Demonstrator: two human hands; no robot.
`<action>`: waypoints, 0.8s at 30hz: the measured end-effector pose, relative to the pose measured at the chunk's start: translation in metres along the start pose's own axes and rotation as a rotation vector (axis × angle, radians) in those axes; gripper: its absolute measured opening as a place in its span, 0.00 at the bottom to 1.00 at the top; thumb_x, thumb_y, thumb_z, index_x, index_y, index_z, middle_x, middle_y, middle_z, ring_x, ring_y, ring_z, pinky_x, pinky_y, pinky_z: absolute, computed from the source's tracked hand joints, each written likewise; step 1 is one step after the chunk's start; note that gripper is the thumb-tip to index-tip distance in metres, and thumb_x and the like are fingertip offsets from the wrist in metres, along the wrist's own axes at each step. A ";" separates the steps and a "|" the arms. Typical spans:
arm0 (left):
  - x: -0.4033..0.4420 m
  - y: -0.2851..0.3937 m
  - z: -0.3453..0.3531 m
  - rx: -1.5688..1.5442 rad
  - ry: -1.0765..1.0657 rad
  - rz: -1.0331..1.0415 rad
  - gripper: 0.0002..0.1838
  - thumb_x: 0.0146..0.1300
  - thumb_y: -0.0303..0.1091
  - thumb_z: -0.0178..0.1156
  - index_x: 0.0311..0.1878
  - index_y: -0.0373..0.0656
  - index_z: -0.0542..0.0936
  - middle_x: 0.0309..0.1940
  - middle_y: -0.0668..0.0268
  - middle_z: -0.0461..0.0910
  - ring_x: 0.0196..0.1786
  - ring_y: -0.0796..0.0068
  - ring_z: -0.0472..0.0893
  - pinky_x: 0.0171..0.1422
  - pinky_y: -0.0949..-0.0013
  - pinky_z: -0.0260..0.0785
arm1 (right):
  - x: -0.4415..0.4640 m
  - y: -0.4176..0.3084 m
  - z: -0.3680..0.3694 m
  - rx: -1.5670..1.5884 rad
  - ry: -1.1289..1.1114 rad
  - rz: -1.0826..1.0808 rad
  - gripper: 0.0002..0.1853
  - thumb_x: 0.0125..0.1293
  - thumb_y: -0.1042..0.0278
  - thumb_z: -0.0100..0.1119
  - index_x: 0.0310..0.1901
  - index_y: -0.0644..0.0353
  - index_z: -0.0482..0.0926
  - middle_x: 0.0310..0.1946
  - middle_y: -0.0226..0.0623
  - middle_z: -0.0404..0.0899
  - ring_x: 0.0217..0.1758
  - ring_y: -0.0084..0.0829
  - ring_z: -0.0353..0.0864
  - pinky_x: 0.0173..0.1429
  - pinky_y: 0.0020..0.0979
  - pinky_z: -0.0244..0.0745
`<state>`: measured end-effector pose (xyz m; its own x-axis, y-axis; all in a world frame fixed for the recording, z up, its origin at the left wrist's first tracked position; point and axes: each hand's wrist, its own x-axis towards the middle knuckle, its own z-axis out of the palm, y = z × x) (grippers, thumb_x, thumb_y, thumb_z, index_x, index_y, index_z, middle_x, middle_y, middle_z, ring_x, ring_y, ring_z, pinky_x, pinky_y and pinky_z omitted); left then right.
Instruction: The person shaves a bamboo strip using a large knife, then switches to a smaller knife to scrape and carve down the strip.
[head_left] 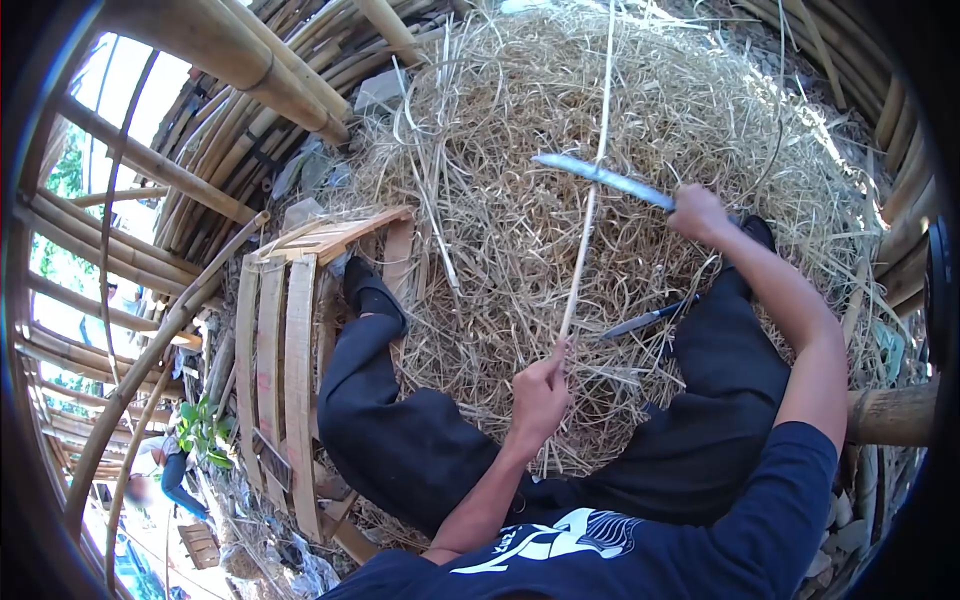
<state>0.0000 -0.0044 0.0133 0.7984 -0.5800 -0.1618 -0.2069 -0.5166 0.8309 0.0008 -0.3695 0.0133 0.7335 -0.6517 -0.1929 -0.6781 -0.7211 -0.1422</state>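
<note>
My left hand [541, 400] is closed around the near end of a long, thin bamboo strip [582, 260], which runs away from me past the top of the view. In my right hand [699, 214] is the handle of a long-bladed knife [603, 178], its blade pointing left. The blade crosses the strip; whether it touches it I cannot tell. A second knife [640, 321] lies on the shavings between my legs, beside my right leg.
A heap of bamboo shavings [500, 130] spreads before me. A wooden crate [271, 370] stands by my left leg. Bamboo poles [230, 60] are at the left and more poles [905, 190] at the right. Another person [172, 475] is at the lower left, beyond the poles.
</note>
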 end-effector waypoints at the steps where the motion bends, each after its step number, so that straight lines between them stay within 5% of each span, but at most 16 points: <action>1: 0.000 -0.003 0.001 0.005 0.013 0.039 0.23 0.63 0.22 0.53 0.62 0.47 0.75 0.20 0.53 0.74 0.20 0.65 0.74 0.29 0.63 0.66 | -0.011 -0.009 0.005 0.013 -0.024 -0.081 0.13 0.48 0.66 0.59 0.32 0.67 0.83 0.32 0.54 0.83 0.39 0.48 0.85 0.47 0.42 0.81; 5: -0.003 -0.008 0.003 0.136 0.004 0.071 0.22 0.63 0.23 0.54 0.62 0.47 0.75 0.21 0.53 0.74 0.20 0.65 0.74 0.29 0.64 0.66 | -0.046 -0.036 0.017 -0.052 -0.166 -0.447 0.11 0.41 0.66 0.62 0.26 0.64 0.83 0.28 0.51 0.82 0.35 0.48 0.84 0.47 0.42 0.80; 8: -0.005 -0.008 0.003 0.092 0.013 0.099 0.22 0.64 0.23 0.54 0.62 0.47 0.75 0.21 0.52 0.74 0.19 0.64 0.73 0.28 0.64 0.65 | -0.029 -0.029 0.015 -0.194 -0.211 -0.517 0.11 0.41 0.65 0.63 0.26 0.62 0.83 0.27 0.50 0.82 0.33 0.47 0.84 0.47 0.41 0.80; 9: -0.005 -0.011 0.004 0.073 0.016 0.081 0.22 0.64 0.24 0.55 0.61 0.49 0.75 0.19 0.55 0.72 0.19 0.72 0.69 0.27 0.68 0.64 | -0.017 -0.017 0.011 -0.273 -0.123 -0.435 0.12 0.45 0.63 0.66 0.29 0.62 0.83 0.29 0.44 0.84 0.35 0.43 0.85 0.44 0.38 0.81; 11: -0.010 -0.009 0.011 0.041 0.015 0.051 0.21 0.64 0.26 0.56 0.61 0.51 0.76 0.17 0.57 0.69 0.18 0.80 0.64 0.27 0.72 0.63 | 0.023 0.017 0.004 -0.014 -0.054 0.092 0.15 0.51 0.60 0.64 0.34 0.66 0.83 0.32 0.47 0.84 0.39 0.43 0.86 0.44 0.40 0.81; 14: 0.006 0.000 0.011 -0.027 0.054 0.165 0.20 0.63 0.24 0.55 0.59 0.46 0.77 0.20 0.53 0.74 0.19 0.65 0.72 0.27 0.65 0.63 | 0.009 0.009 -0.011 -0.082 0.081 0.057 0.17 0.52 0.64 0.61 0.39 0.69 0.82 0.39 0.53 0.83 0.43 0.47 0.85 0.48 0.42 0.81; 17: 0.005 -0.012 0.004 0.032 0.058 0.104 0.20 0.63 0.24 0.56 0.60 0.46 0.77 0.19 0.55 0.73 0.18 0.73 0.68 0.26 0.67 0.62 | 0.000 -0.013 0.008 0.184 -0.127 0.066 0.21 0.52 0.62 0.57 0.41 0.72 0.81 0.39 0.57 0.82 0.43 0.48 0.85 0.50 0.42 0.80; 18: 0.007 -0.014 0.005 0.034 0.054 0.097 0.20 0.63 0.24 0.56 0.60 0.46 0.77 0.19 0.55 0.73 0.18 0.73 0.68 0.26 0.67 0.62 | -0.008 -0.022 0.020 0.277 -0.075 0.030 0.18 0.49 0.62 0.58 0.32 0.74 0.81 0.30 0.60 0.81 0.36 0.50 0.85 0.44 0.43 0.79; 20: 0.004 -0.019 0.008 0.053 0.037 0.030 0.22 0.64 0.25 0.56 0.62 0.47 0.75 0.19 0.58 0.74 0.19 0.77 0.69 0.26 0.69 0.63 | -0.018 -0.028 0.033 0.382 -0.259 0.083 0.20 0.48 0.60 0.60 0.29 0.76 0.80 0.26 0.60 0.81 0.33 0.50 0.84 0.41 0.42 0.79; 24: 0.006 -0.024 0.007 -0.131 0.012 -0.074 0.24 0.64 0.28 0.57 0.65 0.44 0.71 0.19 0.62 0.75 0.19 0.81 0.71 0.25 0.70 0.64 | -0.019 -0.023 0.053 0.359 -0.226 0.007 0.23 0.49 0.57 0.61 0.30 0.79 0.80 0.26 0.61 0.81 0.35 0.51 0.85 0.44 0.41 0.79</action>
<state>0.0054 0.0001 -0.0116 0.8158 -0.5349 -0.2197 -0.0716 -0.4705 0.8795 -0.0003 -0.3279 -0.0308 0.7276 -0.5595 -0.3970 -0.6852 -0.5633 -0.4617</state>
